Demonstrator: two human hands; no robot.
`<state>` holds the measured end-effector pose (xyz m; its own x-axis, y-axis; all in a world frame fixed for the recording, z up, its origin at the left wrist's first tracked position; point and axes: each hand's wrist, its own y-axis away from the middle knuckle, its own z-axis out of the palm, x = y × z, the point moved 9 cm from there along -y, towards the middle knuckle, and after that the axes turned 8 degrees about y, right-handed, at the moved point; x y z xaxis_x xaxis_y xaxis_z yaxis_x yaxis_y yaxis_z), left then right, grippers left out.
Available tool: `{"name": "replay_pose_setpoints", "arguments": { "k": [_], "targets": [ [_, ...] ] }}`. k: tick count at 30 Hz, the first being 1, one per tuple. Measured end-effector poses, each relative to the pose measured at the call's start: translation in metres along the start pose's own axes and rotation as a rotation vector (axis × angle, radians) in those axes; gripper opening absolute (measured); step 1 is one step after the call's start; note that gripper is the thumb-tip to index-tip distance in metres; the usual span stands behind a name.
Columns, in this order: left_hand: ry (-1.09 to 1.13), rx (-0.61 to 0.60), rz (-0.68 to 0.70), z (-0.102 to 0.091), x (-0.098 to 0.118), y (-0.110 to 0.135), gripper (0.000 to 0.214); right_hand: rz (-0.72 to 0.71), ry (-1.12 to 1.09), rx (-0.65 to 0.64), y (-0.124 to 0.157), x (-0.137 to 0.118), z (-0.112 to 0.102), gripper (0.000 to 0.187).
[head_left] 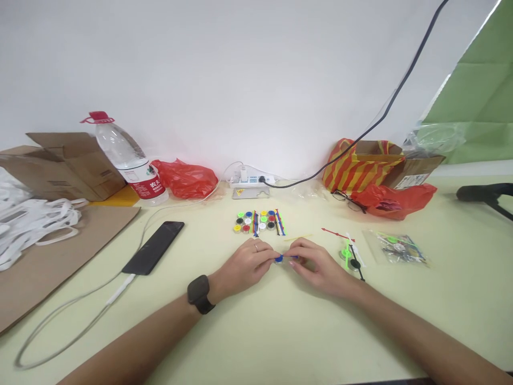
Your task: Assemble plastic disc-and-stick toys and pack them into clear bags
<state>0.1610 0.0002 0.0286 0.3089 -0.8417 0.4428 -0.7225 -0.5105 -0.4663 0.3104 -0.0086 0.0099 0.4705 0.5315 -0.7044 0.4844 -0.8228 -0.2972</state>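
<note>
Head view: both hands meet over the bare middle of the table (pixel 256 331), within easy reach of the small parts. The left hand (pixel 252 262) is curled and nearly closed, its fingertips against the near-left side of a blue disc (pixel 279 259), seemingly to steady it; whether the thumb grips the disc from below cannot be told. The right hand (pixel 318 266) pinches a slim blue strip (pixel 294 257) between thumb and forefinger, just beside the disc, its other fingers loosely bent. The fingertips come so close together probably because the pieces are so small; whether strip and disc touch is too small to tell.

Beyond the hands, coloured discs (pixel 241 214) sit in tidy groups with bundled strips (pixel 280 222) laid alongside, likely so that each colour is easy to pick out. To the right lie a red strip (pixel 337 234), a green piece (pixel 346 252) and a black piece (pixel 356 263), set clear of the fingers, with a clear bag (pixel 401 247) of similar parts farther right. The phone (pixel 154 248) lies to the left, away from the hands, apparently charging by its white cable (pixel 120 290).
</note>
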Motion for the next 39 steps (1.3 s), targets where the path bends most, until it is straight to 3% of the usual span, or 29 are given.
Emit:
{"name": "replay_pose_setpoints", "arguments": {
  "k": [7,17,23,28,32,34,39],
  "targets": [
    [-0.015,-0.03,0.008,0.001,0.003,-0.001,0.026,-0.005,0.03,0.023,-0.001,-0.002,-0.002,0.019],
    [0.02,-0.142,-0.092,0.004,0.011,-0.006,0.023,-0.014,0.048,0.06,0.001,0.004,-0.006,0.015],
    [-0.048,-0.161,-0.128,0.007,0.009,-0.007,0.016,0.024,0.031,0.034,-0.001,0.009,-0.003,0.014],
    [-0.04,-0.135,-0.119,0.005,0.007,-0.003,0.024,0.047,0.02,0.04,-0.002,0.01,-0.006,0.018],
    [-0.022,-0.056,-0.149,-0.01,-0.006,0.004,0.039,0.152,0.035,0.087,-0.001,0.018,-0.013,0.029],
    [-0.02,-0.082,-0.186,-0.016,-0.019,0.008,0.041,0.234,0.032,0.102,0.001,0.026,-0.016,0.035],
    [-0.073,-0.138,-0.213,-0.028,-0.044,0.011,0.018,0.451,0.006,0.16,0.009,0.04,-0.027,0.046]
  ]
}}
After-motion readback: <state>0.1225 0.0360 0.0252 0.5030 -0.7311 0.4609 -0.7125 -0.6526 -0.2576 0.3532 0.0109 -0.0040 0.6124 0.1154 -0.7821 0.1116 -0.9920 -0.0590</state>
